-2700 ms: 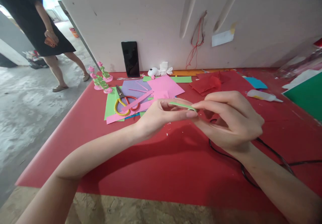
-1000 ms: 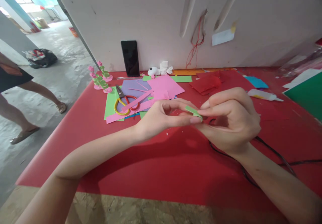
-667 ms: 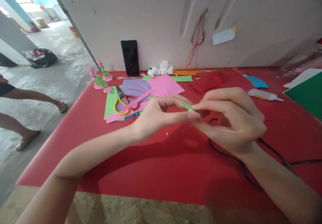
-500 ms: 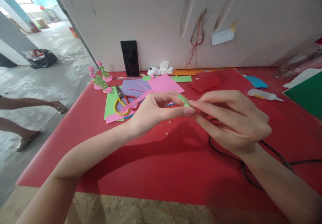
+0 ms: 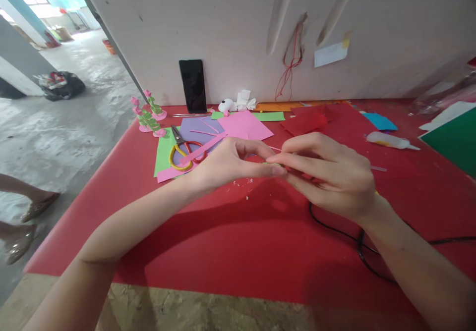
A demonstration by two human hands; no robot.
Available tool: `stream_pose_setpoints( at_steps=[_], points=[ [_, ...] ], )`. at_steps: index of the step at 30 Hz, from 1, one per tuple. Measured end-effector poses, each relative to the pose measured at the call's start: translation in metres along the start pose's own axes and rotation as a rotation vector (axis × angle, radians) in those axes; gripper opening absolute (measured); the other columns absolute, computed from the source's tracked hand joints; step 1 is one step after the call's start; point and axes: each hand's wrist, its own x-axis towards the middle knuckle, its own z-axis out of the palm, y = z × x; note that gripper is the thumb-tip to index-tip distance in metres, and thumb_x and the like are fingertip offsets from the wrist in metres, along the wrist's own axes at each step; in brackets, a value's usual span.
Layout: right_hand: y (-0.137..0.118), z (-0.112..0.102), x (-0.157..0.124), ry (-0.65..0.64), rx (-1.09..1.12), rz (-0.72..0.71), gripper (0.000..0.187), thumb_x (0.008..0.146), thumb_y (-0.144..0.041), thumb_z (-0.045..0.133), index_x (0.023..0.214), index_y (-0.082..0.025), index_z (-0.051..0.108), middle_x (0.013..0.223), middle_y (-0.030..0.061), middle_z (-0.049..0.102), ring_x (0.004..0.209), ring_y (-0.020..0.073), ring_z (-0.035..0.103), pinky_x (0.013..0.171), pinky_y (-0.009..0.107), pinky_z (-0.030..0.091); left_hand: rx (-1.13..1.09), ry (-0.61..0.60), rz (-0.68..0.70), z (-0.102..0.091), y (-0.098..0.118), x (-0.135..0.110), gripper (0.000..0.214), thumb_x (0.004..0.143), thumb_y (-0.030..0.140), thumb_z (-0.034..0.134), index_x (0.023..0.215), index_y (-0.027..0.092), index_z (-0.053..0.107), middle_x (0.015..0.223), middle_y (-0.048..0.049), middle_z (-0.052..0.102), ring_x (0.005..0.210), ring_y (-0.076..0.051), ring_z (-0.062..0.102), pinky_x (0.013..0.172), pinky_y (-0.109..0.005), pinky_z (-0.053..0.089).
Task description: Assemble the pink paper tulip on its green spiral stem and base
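Over the middle of the red-covered table, my left hand (image 5: 234, 162) pinches a small green paper piece (image 5: 274, 164) between thumb and fingers. Closed at the fingertips, my right hand (image 5: 332, 177) meets it on the same piece from the right. Only a thin green sliver shows; the fingers hide the rest. Scissors (image 5: 181, 155) with yellow and red handles lie beyond my left wrist, partly under a pink paper strip (image 5: 204, 150). Pink paper (image 5: 245, 124), purple paper (image 5: 191, 125) and green paper (image 5: 162, 150) spread around them.
Pink paper flowers (image 5: 150, 118) stand at the table's left edge. A phone (image 5: 193, 87) leans on the wall. To the right lie red paper (image 5: 307, 120), a glue bottle (image 5: 390, 140) and a black cable (image 5: 334, 228). A person's feet (image 5: 39, 207) are on the floor at left.
My right hand has shifted slightly left and turned. The green paper piece has tipped down and shows less between the fingertips. The person's legs at left have moved.
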Motion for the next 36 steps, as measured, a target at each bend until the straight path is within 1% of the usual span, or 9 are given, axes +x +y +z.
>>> stream_pose_setpoints(
  at_steps=[3, 10, 14, 17, 20, 24, 28, 31, 36],
  points=[
    [-0.001, 0.002, 0.000, 0.037, -0.048, 0.017, 0.018, 0.083, -0.005, 0.060, 0.096, -0.017, 0.058, 0.089, 0.0044, 0.063, 0.071, 0.0074, 0.060, 0.054, 0.018, 0.047, -0.050, 0.017, 0.004, 0.003, -0.004, 0.002, 0.007, 0.074, 0.026, 0.076, 0.077, 0.020, 0.074, 0.084, 0.0029, 0.071, 0.083, -0.009, 0.062, 0.082, -0.023, 0.047],
    [-0.007, 0.007, -0.005, 0.166, -0.139, 0.125, 0.021, 0.080, -0.006, 0.066, 0.093, -0.021, 0.057, 0.084, 0.0020, 0.062, 0.069, 0.0095, 0.062, 0.057, 0.022, 0.049, -0.177, 0.076, 0.072, 0.014, -0.015, 0.001, 0.010, 0.078, 0.030, 0.073, 0.080, 0.020, 0.074, 0.091, 0.0004, 0.071, 0.089, -0.012, 0.062, 0.083, -0.025, 0.048],
    [-0.009, 0.011, -0.006, 0.224, -0.145, 0.137, 0.020, 0.078, -0.006, 0.068, 0.088, -0.019, 0.057, 0.082, 0.0030, 0.062, 0.069, 0.0110, 0.063, 0.055, 0.022, 0.049, -0.158, 0.092, 0.096, 0.018, -0.015, 0.000, 0.007, 0.078, 0.028, 0.073, 0.079, 0.021, 0.073, 0.090, 0.0014, 0.069, 0.089, -0.011, 0.061, 0.083, -0.024, 0.047],
    [-0.008, 0.012, -0.006, 0.252, -0.117, 0.104, 0.017, 0.078, -0.007, 0.068, 0.088, -0.019, 0.059, 0.082, 0.0026, 0.063, 0.069, 0.0107, 0.063, 0.055, 0.021, 0.050, -0.096, 0.129, 0.127, 0.018, -0.012, -0.001, 0.008, 0.073, 0.026, 0.077, 0.077, 0.019, 0.073, 0.086, 0.0010, 0.069, 0.087, -0.011, 0.061, 0.087, -0.026, 0.047],
    [-0.008, 0.011, -0.007, 0.240, -0.108, 0.047, 0.020, 0.078, -0.006, 0.067, 0.093, -0.017, 0.062, 0.084, 0.0033, 0.065, 0.069, 0.0097, 0.063, 0.058, 0.020, 0.053, -0.001, 0.159, 0.170, 0.018, -0.008, -0.002, 0.012, 0.071, 0.027, 0.079, 0.075, 0.018, 0.072, 0.085, -0.0006, 0.069, 0.088, -0.013, 0.061, 0.088, -0.028, 0.047],
    [-0.010, 0.008, -0.007, 0.186, -0.146, 0.035, 0.020, 0.080, -0.007, 0.066, 0.095, -0.020, 0.064, 0.084, 0.0016, 0.066, 0.067, 0.0082, 0.062, 0.058, 0.019, 0.053, 0.089, 0.129, 0.201, 0.015, -0.003, -0.003, 0.013, 0.070, 0.027, 0.079, 0.074, 0.017, 0.071, 0.083, -0.0011, 0.069, 0.088, -0.014, 0.060, 0.086, -0.027, 0.046],
    [-0.009, 0.005, -0.005, 0.116, -0.098, 0.041, 0.015, 0.083, -0.011, 0.064, 0.091, -0.024, 0.063, 0.085, -0.0003, 0.063, 0.064, 0.0073, 0.059, 0.055, 0.019, 0.051, 0.151, 0.039, 0.147, 0.008, 0.004, -0.003, 0.014, 0.070, 0.026, 0.079, 0.071, 0.016, 0.069, 0.082, -0.0008, 0.068, 0.086, -0.013, 0.060, 0.085, -0.027, 0.045],
    [-0.006, 0.003, -0.003, 0.051, -0.024, 0.005, 0.010, 0.084, -0.015, 0.063, 0.090, -0.022, 0.062, 0.085, 0.0004, 0.063, 0.062, 0.0066, 0.058, 0.053, 0.019, 0.049, 0.204, -0.036, 0.084, 0.003, 0.007, -0.004, 0.012, 0.072, 0.025, 0.077, 0.071, 0.017, 0.068, 0.084, 0.0006, 0.068, 0.084, -0.011, 0.060, 0.083, -0.025, 0.045],
    [-0.004, 0.003, -0.004, 0.041, 0.102, 0.069, 0.010, 0.083, -0.014, 0.065, 0.086, -0.023, 0.061, 0.081, -0.0019, 0.062, 0.061, 0.0055, 0.057, 0.049, 0.018, 0.047, 0.228, -0.069, 0.013, 0.001, 0.007, -0.004, 0.009, 0.075, 0.026, 0.074, 0.076, 0.018, 0.069, 0.087, 0.0016, 0.069, 0.083, -0.010, 0.060, 0.082, -0.024, 0.044]
  ],
)
